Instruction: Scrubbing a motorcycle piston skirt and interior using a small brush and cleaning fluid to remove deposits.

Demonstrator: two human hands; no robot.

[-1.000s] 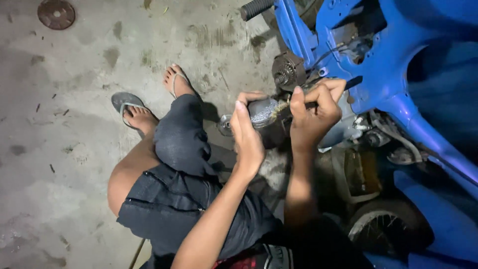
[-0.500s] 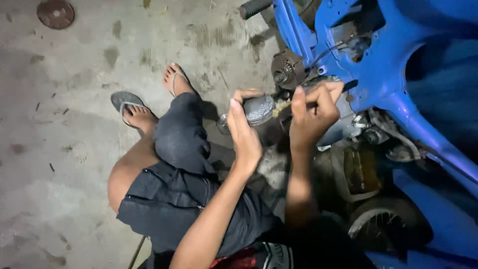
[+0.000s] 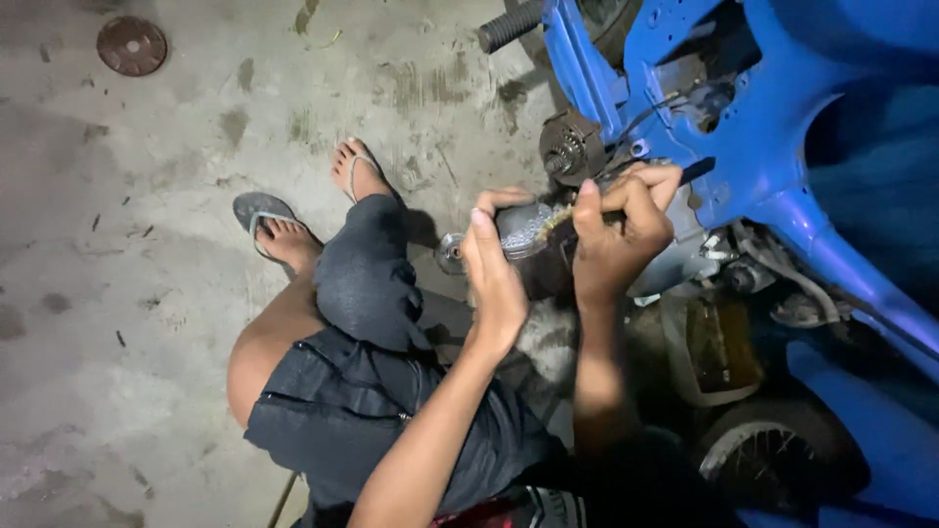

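- Your left hand (image 3: pixel 497 276) cups a grey metal engine part (image 3: pixel 528 231).
- Your right hand (image 3: pixel 618 230) grips a wire brush (image 3: pixel 554 217), bristles on that part.
- Blue motorbike frame (image 3: pixel 758 147) just beside.
- Rusty disc (image 3: pixel 131 45) on concrete floor (image 3: pixel 117 323), well apart.

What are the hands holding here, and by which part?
The left hand grips a grey metal engine part by its near side; the right hand holds a small brush by its handle.

The left hand (image 3: pixel 497 269) and right hand (image 3: pixel 616 235) cover most of the grey metal engine part (image 3: pixel 528 233) — its shape can't be told. The blue-painted motorcycle frame (image 3: pixel 773 147) is cut off at the top and right edges — its spoked wheel (image 3: pixel 773 460) sits in deep shadow.
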